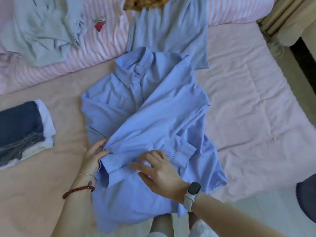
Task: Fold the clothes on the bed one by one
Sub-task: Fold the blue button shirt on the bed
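A light blue collared shirt (153,120) lies front-up in the middle of the pink bed (256,100), collar toward the far side. One long sleeve is folded diagonally across its body, cuff near the lower left. My left hand (95,156) holds the sleeve's cuff end at the shirt's left edge. My right hand (159,170), with a watch on the wrist, rests with spread fingers on the cloth beside the cuff.
A stack of folded dark and white clothes (24,130) sits at the left. A grey-green garment (39,28) and another pale blue garment (171,26) lie on the pink striped quilt (95,52) at the back. The bed's right edge meets beige furniture (290,19).
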A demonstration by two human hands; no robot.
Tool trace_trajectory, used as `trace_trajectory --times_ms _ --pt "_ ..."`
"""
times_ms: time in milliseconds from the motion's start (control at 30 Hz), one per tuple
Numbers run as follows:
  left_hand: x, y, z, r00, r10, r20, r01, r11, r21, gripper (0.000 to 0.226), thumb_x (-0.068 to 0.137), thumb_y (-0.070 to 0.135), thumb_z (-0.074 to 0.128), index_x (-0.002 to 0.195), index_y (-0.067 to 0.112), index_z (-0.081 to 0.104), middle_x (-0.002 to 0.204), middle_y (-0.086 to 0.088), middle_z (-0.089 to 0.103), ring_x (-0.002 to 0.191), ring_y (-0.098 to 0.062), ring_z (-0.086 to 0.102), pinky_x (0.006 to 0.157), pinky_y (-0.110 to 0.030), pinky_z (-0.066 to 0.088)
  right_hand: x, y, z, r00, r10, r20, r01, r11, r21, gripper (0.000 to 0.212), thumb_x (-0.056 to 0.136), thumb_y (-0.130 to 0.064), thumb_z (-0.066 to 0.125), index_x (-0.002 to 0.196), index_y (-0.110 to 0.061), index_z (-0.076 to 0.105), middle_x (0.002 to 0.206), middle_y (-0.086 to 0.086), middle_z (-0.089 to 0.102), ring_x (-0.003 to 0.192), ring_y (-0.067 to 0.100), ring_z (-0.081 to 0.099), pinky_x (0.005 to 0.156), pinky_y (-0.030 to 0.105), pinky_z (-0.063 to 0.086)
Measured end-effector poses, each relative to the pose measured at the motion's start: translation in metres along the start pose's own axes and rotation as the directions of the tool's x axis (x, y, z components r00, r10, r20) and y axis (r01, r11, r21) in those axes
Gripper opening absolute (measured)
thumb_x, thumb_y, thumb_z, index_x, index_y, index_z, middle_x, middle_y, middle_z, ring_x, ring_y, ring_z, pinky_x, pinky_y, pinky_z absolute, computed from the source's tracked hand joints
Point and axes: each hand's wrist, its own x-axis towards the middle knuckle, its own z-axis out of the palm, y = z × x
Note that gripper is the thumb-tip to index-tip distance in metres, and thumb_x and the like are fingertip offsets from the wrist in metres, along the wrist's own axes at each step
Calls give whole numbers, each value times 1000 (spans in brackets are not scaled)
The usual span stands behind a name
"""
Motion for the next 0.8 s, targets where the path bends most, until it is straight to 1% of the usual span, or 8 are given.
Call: trace_trajectory --times_ms 67,167,300,433,533,633,733,800 --pt "4 -28 -23 992 -76 -105 83 995 63 36 83 -17 44 112 -1 58 66 -4 62 49 5 52 49 -8 41 -10 -4 5 991 135 3 -135 990 33 33 82 -8 55 113 -13 65 103 6 63 95 22 56 85 33 41" --pt "12 -66 -45 975 -172 -141 203 947 249 33 85 -5 48 118 -2 54 106 -20 60 93 -24 59 80 -30 44 -35 13 5 884 459 -85 -456 888 55 35 81 1 55 114 -7 63 105 10 61 97 28 59 82 36 46" --pt "-1 -81 -10 958 74 -277 116 784 609 45 82 8 58 126 4 49 121 -26 52 113 -42 47 91 -49 40 -88 63 -11 475 857 -202 -853 504 137 27 87 1 52 113 -1 58 111 16 56 104 33 55 82 28 38" --pt "-27 -83 68 920 392 5 -306 710 634 37 77 -3 63 114 -6 59 119 -24 57 116 -40 49 95 -46 37 -140 96 -27 168 963 -212 -977 191 93 35 86 -4 55 120 2 52 119 27 51 109 39 48 89 40 38" --pt "-37 -82 123 870 417 263 -483 615 624 40 80 2 60 120 0 58 131 -17 51 125 -32 45 98 -42 35 -155 103 -27 145 986 -85 -989 147 10 49 85 -18 61 130 -6 45 129 18 45 119 36 41 94 42 37" --pt "-35 -77 170 722 502 477 -685 417 598 44 81 8 59 125 9 56 140 -9 45 134 -28 36 102 -48 33 -161 110 -19 189 980 -68 -982 190 9 47 86 -17 59 130 -8 44 127 15 48 116 35 45 89 39 39" --pt "-20 -65 207 614 516 597 -760 185 622 46 85 19 57 130 17 52 146 -4 39 139 -25 27 105 -53 22 -177 118 -20 179 977 -114 -978 189 84 21 91 -11 48 111 -8 52 101 16 62 92 35 57 65 32 36" --pt "-4 -60 226 640 432 635 -724 62 687 51 92 31 46 142 24 37 153 1 24 144 -20 11 109 -54 7 -197 124 -28 129 979 -158 -962 163 220 13 93 -11 44 96 -8 57 84 14 62 78 32 55 61 31 34"
